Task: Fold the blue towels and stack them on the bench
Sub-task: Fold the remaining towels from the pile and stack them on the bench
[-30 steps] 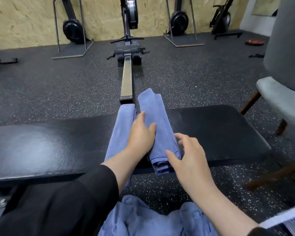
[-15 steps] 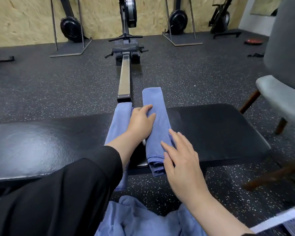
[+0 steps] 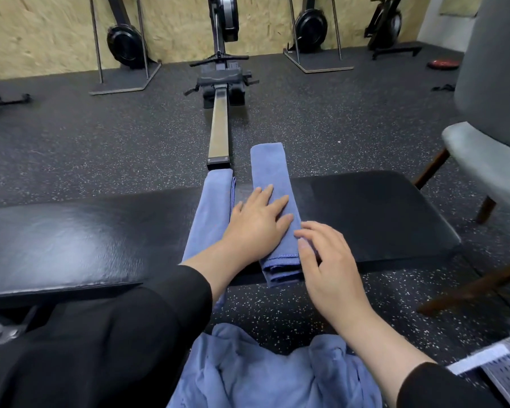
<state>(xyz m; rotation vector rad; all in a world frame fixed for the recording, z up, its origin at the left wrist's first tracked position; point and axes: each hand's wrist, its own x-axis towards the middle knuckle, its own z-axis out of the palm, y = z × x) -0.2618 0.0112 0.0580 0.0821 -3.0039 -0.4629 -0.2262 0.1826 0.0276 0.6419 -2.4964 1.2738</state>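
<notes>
Right hand (image 3: 330,260) moved forward, flat left hand (image 3: 256,228) fingers pressing folded towel (image 3: 273,178), nothing gripped

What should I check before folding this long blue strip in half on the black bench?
1. Left hand flat on the folded blue towel strip: ok.
2. Right hand at the strip's near end, fingers touching it: ok; a grip cannot be told.
3. Strip fully on the black padded bench: not ok, both ends overhang.
4. Second folded blue towel apart from the strip: ok, beside it.
5. Unfolded blue towels waiting near the lap: ok.
</notes>
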